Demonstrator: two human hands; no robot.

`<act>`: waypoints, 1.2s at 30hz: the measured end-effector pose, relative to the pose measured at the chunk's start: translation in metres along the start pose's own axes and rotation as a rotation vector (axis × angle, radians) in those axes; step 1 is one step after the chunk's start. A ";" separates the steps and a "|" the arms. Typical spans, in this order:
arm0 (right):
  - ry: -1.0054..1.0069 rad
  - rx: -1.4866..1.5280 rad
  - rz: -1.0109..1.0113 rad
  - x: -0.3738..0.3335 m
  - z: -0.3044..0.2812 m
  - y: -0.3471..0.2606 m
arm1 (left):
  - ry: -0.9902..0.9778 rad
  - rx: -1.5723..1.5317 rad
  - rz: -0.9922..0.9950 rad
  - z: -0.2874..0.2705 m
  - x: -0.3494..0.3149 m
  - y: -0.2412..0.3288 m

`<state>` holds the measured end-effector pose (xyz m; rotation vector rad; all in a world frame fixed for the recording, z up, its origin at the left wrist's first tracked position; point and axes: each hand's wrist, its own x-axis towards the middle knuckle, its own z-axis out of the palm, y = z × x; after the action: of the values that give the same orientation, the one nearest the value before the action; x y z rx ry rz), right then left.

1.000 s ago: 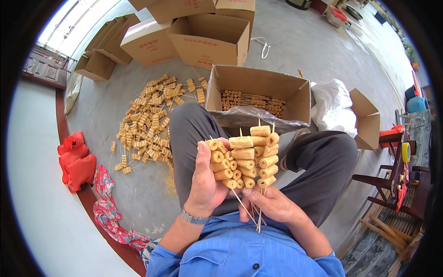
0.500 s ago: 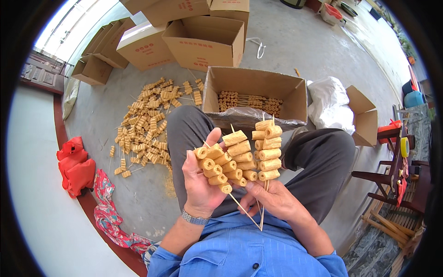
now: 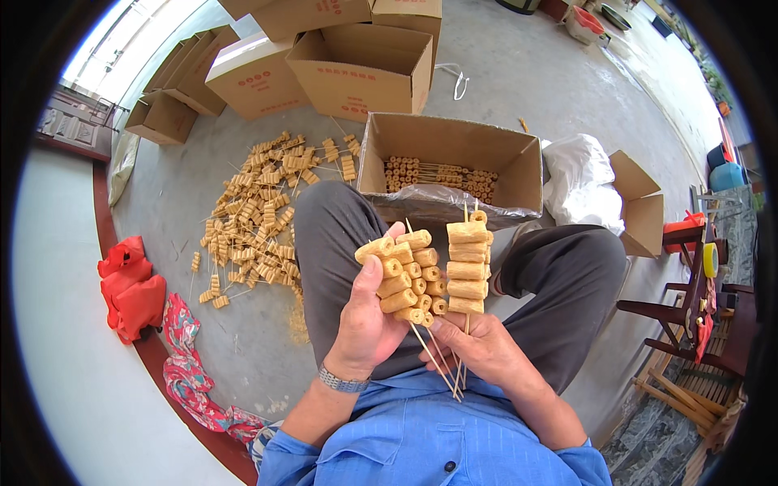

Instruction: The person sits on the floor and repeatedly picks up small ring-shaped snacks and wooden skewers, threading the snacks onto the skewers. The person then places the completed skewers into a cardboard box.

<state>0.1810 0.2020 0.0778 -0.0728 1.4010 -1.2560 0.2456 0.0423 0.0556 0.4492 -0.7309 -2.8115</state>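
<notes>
Your left hand (image 3: pixel 363 328) curls its grip around skewered rolls (image 3: pixel 409 279), while your right hand (image 3: pixel 484 350) pinches wooden sticks (image 3: pixel 467 324) closely.

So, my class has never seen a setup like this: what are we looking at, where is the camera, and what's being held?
There is no machine here, only a person's two bare hands. The view comes from a wide fisheye camera on the person's head, looking down, so straight edges bend near the rim. The left-hand grip cradles a bunch of golden rolls on skewers; the right-hand grip pinches the sticks of another bunch. On the grey floor, a loose pile of skewers lies left of the knees, and an open cardboard box ahead holds more skewers.
</notes>
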 end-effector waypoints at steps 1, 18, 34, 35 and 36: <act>0.005 -0.032 -0.011 -0.001 0.000 -0.001 | 0.003 0.008 -0.015 0.000 -0.001 0.000; 0.337 -0.606 -0.315 0.004 0.001 -0.007 | 0.003 -0.072 0.034 -0.006 -0.002 0.008; 0.368 -1.107 -0.413 0.026 -0.001 0.004 | -0.045 0.047 -0.085 -0.017 0.013 0.013; 0.383 -1.138 -0.413 0.027 -0.001 0.003 | -0.034 0.066 -0.084 -0.015 0.015 0.013; 0.396 -1.168 -0.420 0.029 0.000 0.000 | -0.030 0.065 -0.079 -0.015 0.017 0.012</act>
<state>0.1719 0.1828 0.0584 -0.9958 2.3977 -0.6112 0.2360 0.0206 0.0455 0.4572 -0.8298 -2.8806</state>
